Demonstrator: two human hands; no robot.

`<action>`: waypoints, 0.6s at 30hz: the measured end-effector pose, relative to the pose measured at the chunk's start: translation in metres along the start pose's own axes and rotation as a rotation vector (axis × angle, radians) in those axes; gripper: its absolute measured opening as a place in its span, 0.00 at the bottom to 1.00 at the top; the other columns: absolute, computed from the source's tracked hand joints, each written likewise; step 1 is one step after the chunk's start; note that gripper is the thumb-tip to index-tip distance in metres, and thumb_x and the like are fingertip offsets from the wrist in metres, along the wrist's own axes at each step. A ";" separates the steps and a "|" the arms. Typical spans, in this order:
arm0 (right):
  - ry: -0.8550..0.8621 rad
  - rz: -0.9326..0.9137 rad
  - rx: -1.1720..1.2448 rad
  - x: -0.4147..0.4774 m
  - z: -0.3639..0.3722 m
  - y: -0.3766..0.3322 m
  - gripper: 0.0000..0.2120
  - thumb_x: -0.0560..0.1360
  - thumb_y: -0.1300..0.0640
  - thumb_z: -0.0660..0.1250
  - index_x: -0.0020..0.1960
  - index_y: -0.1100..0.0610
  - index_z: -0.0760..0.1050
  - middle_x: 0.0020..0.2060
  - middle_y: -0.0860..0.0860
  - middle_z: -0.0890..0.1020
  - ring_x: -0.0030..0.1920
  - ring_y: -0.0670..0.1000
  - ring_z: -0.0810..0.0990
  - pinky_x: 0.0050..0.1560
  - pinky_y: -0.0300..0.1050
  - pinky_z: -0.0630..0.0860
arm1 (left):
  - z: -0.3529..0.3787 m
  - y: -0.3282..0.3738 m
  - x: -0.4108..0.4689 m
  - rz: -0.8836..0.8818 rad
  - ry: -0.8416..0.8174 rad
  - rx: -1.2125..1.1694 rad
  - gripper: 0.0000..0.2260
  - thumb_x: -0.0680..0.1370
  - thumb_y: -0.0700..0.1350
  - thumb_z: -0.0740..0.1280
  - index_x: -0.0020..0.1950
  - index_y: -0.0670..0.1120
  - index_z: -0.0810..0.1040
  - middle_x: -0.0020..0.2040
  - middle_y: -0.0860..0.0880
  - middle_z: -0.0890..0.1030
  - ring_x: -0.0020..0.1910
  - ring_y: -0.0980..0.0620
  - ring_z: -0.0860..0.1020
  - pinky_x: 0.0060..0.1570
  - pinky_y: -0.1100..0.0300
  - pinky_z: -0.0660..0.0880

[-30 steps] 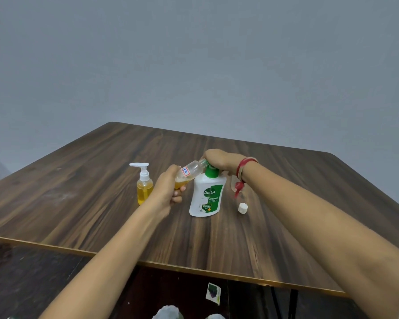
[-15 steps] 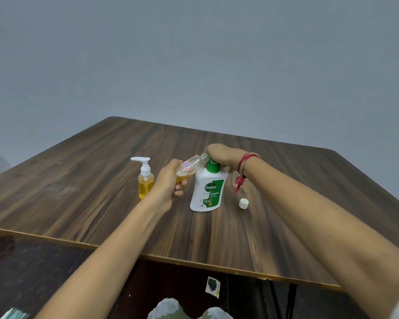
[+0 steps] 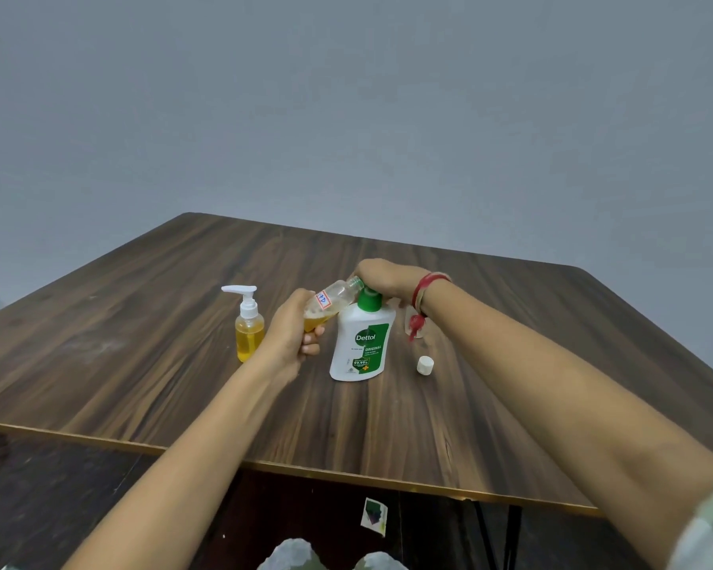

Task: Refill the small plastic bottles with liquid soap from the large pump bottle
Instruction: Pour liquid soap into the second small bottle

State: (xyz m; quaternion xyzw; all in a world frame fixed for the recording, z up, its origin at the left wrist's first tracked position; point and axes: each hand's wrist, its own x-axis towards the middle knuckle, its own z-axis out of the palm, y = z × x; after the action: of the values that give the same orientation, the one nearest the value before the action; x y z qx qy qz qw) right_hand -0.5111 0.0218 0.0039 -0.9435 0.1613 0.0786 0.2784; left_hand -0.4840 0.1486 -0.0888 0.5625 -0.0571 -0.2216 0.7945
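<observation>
We face a dark wood surface (image 3: pixel 141 343) and a grey wall (image 3: pixel 346 96). Our left hand (image 3: pixel 291 335) grips the small bottle (image 3: pixel 338 296), tilted, mouth at the spout of the pump bottle (image 3: pixel 361 343); our right hand (image 3: pixel 381 277) curls over its pump head.

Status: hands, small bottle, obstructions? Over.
Left hand grips tilted small clear plastic bottle, mouth at nozzle. Right hand curled over green pump head of large white soap bottle. Nothing blocking.

The left forearm (image 3: pixel 206 438) and right forearm (image 3: pixel 552 397) are bare. The right one wears a red thread band (image 3: pixel 428 286) with a paler strand and a red tassel (image 3: pixel 415 324). A pale greenish sleeve (image 3: pixel 711 532) shows above; the blurred pale cloth (image 3: pixel 289 555) below may be trousers.
</observation>
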 end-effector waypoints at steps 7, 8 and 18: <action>-0.023 0.010 0.016 -0.002 -0.001 -0.001 0.06 0.77 0.62 0.49 0.45 0.58 0.64 0.38 0.56 0.70 0.33 0.52 0.66 0.30 0.37 0.58 | 0.001 -0.001 0.000 -0.002 -0.009 -0.033 0.11 0.78 0.46 0.55 0.38 0.45 0.70 0.22 0.50 0.68 0.17 0.58 0.58 0.17 0.69 0.54; -0.016 0.011 0.003 -0.003 0.001 -0.001 0.07 0.77 0.63 0.49 0.44 0.58 0.64 0.35 0.55 0.68 0.31 0.51 0.64 0.30 0.38 0.58 | 0.000 -0.001 0.001 -0.004 -0.004 -0.022 0.11 0.78 0.46 0.55 0.38 0.45 0.70 0.22 0.50 0.68 0.17 0.58 0.58 0.17 0.69 0.54; -0.014 0.016 0.033 0.010 0.001 0.003 0.19 0.78 0.63 0.49 0.63 0.71 0.70 0.58 0.68 0.74 0.53 0.65 0.77 0.54 0.52 0.74 | -0.001 -0.002 0.002 -0.013 -0.021 -0.027 0.12 0.78 0.46 0.55 0.37 0.45 0.69 0.22 0.50 0.68 0.17 0.58 0.58 0.17 0.68 0.54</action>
State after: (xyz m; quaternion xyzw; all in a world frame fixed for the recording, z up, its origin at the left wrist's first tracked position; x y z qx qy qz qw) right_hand -0.5028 0.0175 -0.0005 -0.9369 0.1684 0.0846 0.2944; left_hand -0.4828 0.1484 -0.0919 0.5498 -0.0585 -0.2334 0.7999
